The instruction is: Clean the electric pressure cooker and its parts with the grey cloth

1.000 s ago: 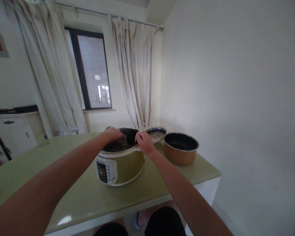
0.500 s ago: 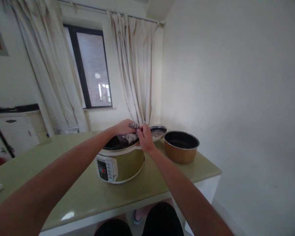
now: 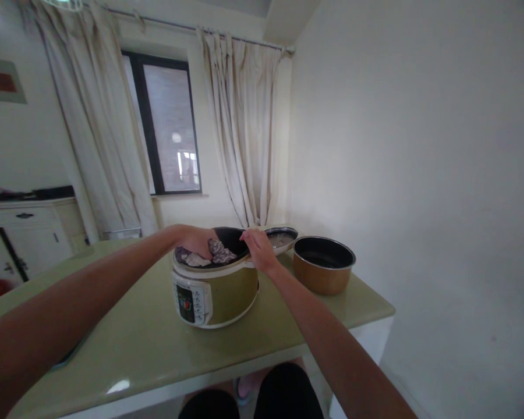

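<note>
- Currently left hand (image 3: 198,241) bent into patterned cloth (image 3: 220,251); fingertips buried, so grip or flat press cannot be told.
- Right hand (image 3: 258,249) at the cooker's right rim, fingers curled close together; whether they pinch it, cannot tell.
- Cloth bunched inside the open cooker (image 3: 233,297), toward its left side.
- Round lid (image 3: 282,240) just behind right hand; orange pot (image 3: 321,276) right, on green table (image 3: 157,361).
- Half a second ago, cloth was raised between both hands; now lower, apart from right hand.
</note>
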### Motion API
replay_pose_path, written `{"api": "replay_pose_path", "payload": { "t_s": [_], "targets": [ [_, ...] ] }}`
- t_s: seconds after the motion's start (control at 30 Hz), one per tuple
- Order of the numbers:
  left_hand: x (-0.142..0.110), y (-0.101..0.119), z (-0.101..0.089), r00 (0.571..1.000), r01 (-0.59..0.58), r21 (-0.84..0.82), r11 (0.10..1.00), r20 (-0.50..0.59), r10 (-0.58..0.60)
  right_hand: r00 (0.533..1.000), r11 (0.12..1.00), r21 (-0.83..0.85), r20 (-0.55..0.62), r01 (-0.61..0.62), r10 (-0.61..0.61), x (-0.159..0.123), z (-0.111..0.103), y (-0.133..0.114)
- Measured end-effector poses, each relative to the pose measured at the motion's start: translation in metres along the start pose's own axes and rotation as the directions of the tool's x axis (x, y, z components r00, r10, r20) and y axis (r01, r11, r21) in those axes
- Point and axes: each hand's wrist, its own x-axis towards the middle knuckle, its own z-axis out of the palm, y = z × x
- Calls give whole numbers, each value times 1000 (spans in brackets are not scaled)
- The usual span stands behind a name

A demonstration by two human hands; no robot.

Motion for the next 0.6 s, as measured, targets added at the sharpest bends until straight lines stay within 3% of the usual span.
{"api": "replay_pose_path", "payload": {
  "t_s": [0.1, 0.17, 0.27, 0.33, 0.43, 0.6],
  "targets": [
    [1, -16, 2, 995, -39, -34, 999, 86, 42, 1000, 1000, -21, 10, -3, 3, 1, 1, 0],
    [7, -24, 3, 998, -7, 81, 997, 67, 1, 1000, 1000, -29, 17, -9, 10, 1, 1, -1],
    [22, -32, 4, 988, 151, 384, 911, -84, -129, 1000, 999, -49, 24, -9, 10, 0, 0, -4],
    [32, -34, 5, 968, 231, 511, 828, -208, -142, 999, 998, -64, 36, -4, 6, 0, -1, -6],
    [48, -28, 9, 953, 238, 551, 800, -292, -83, 997, 997, -71, 71, 14, -9, 0, -2, -8],
    [85, 0, 25, 946, 162, 504, 848, -323, 11, 998, 995, -94, 60, 35, -30, 0, -3, -8]
  ]
}}
